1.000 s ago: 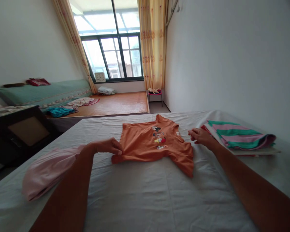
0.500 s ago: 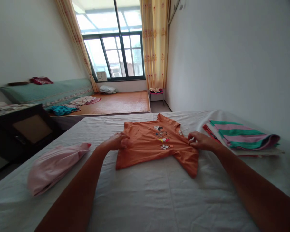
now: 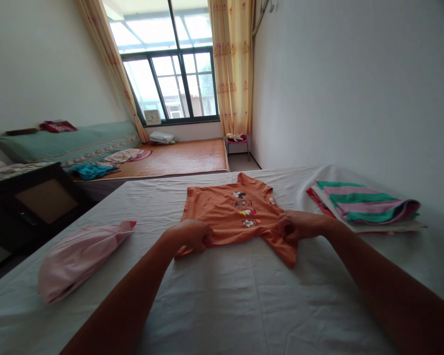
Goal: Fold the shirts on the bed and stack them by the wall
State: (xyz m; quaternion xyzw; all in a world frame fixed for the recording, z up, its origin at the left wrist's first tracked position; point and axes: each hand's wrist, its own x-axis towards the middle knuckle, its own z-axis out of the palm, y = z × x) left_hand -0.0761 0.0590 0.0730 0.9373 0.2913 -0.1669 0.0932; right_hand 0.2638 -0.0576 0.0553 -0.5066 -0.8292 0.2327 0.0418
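A small orange T-shirt (image 3: 225, 209) with a cartoon print lies flat, front up, on the white bed sheet (image 3: 244, 296). My left hand (image 3: 192, 234) pinches its near left hem. My right hand (image 3: 296, 226) grips the fabric at the near right side, just above the sleeve that sticks out toward me. Both arms reach forward over the bed.
A pink garment (image 3: 77, 256) lies bunched at the bed's left. A folded stack with green and pink stripes (image 3: 366, 207) sits at the right by the wall. A dark cabinet (image 3: 33, 202) stands left; a second bed and a window lie beyond.
Both hands slid toward me along the shirt's sides, from its middle edges down to the near hem, and closed on the fabric. The shirt stays spread flat.
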